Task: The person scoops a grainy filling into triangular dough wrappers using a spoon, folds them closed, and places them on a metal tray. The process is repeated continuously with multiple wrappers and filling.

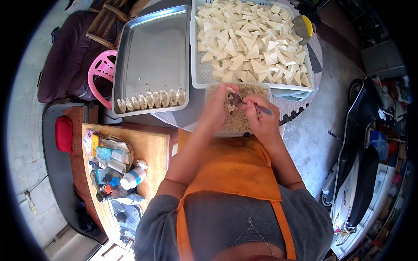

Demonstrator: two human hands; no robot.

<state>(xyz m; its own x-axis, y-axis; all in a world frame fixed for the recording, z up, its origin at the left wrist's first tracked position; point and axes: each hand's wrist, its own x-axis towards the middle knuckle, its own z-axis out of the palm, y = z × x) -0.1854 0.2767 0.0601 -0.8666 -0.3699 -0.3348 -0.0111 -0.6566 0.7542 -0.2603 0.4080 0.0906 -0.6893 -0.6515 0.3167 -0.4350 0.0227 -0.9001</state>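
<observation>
My left hand [215, 108] is closed round a pale piece, apparently tofu, partly hidden by my fingers. My right hand [263, 122] grips a metal spoon [264, 110], its bowl pressed against that piece. Both hands are over a clear plastic tub [267, 90] of beige-brown minced filling [237, 121]. Just beyond the tub stands a white perforated crate [201, 75] heaped with pale tofu triangles [250, 41]. To the left, a metal tray [152, 52] carries a row of several filled pieces [150, 100] along its near edge.
A grey scraper with a yellow edge [308, 26] rests at the crate's right corner. A pink plastic chair [101, 74] stands left of the tray. Nearer, a wooden cabinet [152, 143] bears a basket, bottles and boxes. A scooter [355, 187] is parked on the right.
</observation>
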